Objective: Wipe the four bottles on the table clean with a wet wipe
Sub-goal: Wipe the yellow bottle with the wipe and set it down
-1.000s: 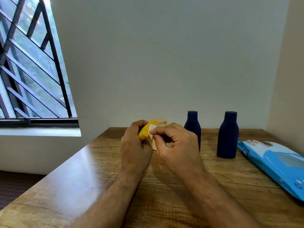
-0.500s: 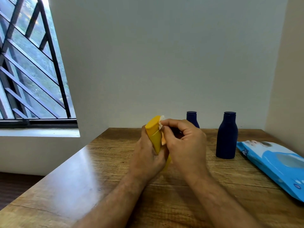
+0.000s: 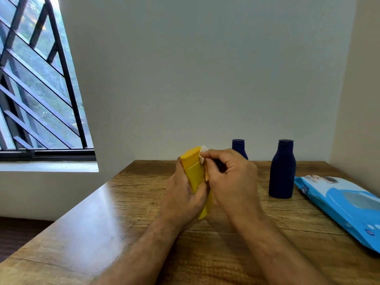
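Your left hand (image 3: pixel 185 194) grips the yellow bottle (image 3: pixel 195 173), fingers curled round its lower body, thumb on the near face. The bottle is held above the worktop (image 3: pixel 102 223), cap up and tilted slightly left. A second ago it lay nearly level between your hands with the cap pointing left; half a second ago it was already stood up. Since then it's barely shifted, same pose.

Your right hand (image 3: pixel 230 177) pinches the wipe (image 3: pixel 202 154) against the bottle's right edge just below the cap. Only a white corner shows above your fingertips, plus a thin strip down the bottle's side. The rest is hidden by your hand. The pinch point sits about where it was half a second ago. A second ago the wipe was on the cap end instead.

Two navy bottles stand upright on the worktop, neither moved. The nearer one (image 3: pixel 282 171) is right of your hands and well apart from them. The farther one (image 3: pixel 238 145) is mostly behind your right hand, with only the cap and shoulder showing. A second ago it was more exposed.

I can't see the fourth bottle now. A second ago a pale shape showed behind your hands.

The blue wipes pack (image 3: pixel 339 206) lies flat at the right edge, unchanged.
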A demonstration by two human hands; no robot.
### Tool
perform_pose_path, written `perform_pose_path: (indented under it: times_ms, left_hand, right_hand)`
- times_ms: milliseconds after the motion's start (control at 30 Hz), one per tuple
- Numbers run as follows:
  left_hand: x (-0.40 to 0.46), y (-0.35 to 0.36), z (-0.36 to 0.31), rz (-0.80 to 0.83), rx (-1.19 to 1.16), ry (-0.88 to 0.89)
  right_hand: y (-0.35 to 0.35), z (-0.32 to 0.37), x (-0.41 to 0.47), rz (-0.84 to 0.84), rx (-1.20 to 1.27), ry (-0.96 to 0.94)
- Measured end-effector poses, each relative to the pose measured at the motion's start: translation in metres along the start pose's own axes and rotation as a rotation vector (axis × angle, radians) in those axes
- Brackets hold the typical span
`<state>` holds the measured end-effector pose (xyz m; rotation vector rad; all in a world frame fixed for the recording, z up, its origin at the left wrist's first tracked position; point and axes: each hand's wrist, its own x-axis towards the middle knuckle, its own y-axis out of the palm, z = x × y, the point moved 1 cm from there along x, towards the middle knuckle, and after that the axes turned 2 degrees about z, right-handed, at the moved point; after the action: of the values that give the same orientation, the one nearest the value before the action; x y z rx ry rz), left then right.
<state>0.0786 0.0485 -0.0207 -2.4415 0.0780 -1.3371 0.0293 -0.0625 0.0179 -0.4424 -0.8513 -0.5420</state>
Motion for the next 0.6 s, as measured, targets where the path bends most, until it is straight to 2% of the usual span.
perform_pose_path:
  times_ms: [133, 300, 400, 533, 600]
  left_hand:
    - [-0.001, 0.001, -0.002, 0.031, -0.029, -0.012]
    - [0.002, -0.004, 0.005, 0.054, 0.040, -0.085]
    - [0.001, -0.003, 0.009, 0.128, 0.202, -0.075]
    - [0.004, 0.000, 0.003, 0.144, 0.228, -0.033]
    - [0.004, 0.001, 0.000, 0.125, 0.131, -0.067]
  right_hand:
    - [-0.003, -0.002, 0.000, 0.013, -0.004, 0.036]
    - [0.006, 0.010, -0.010, 0.140, -0.121, -0.168]
    - [0.010, 0.015, -0.014, 0.169, -0.220, -0.283]
    - [0.009, 0.014, -0.010, 0.093, -0.221, -0.326]
    - [0.007, 0.011, -0.008, 0.054, -0.172, -0.274]
